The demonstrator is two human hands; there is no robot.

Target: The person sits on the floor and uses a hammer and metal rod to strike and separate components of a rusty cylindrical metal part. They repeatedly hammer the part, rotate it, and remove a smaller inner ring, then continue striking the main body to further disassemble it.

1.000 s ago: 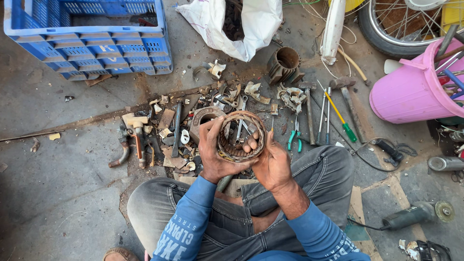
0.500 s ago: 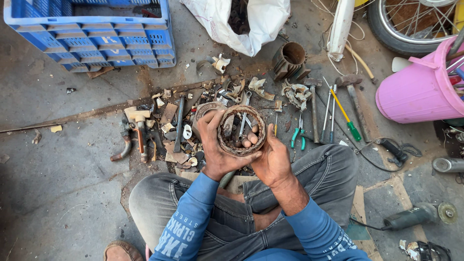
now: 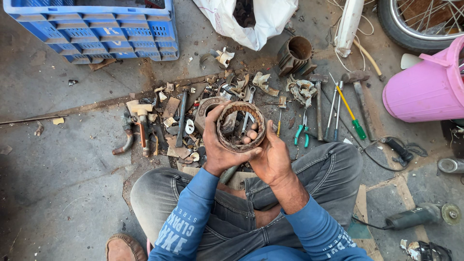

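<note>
I sit cross-legged on a concrete floor, holding a round brown motor winding ring [image 3: 227,112] over my lap. My left hand [image 3: 218,145] wraps the ring's left side and underside. My right hand [image 3: 273,157] grips its right side, with the fingertips showing inside the ring's opening. Through the ring I see tools lying on the floor below. Both forearms wear blue sleeves.
Scattered tools lie ahead: hammers [image 3: 316,104], a yellow-and-green screwdriver [image 3: 349,110], green-handled pliers [image 3: 300,133], metal scraps. A blue crate [image 3: 104,31] stands far left, a white bag [image 3: 261,19] at the top, a dark motor housing [image 3: 295,55], a pink bucket [image 3: 425,87] right, an angle grinder [image 3: 418,216].
The view shifted slightly and the ring sits a little lower and nearer me. Both hands keep their hold on it.
</note>
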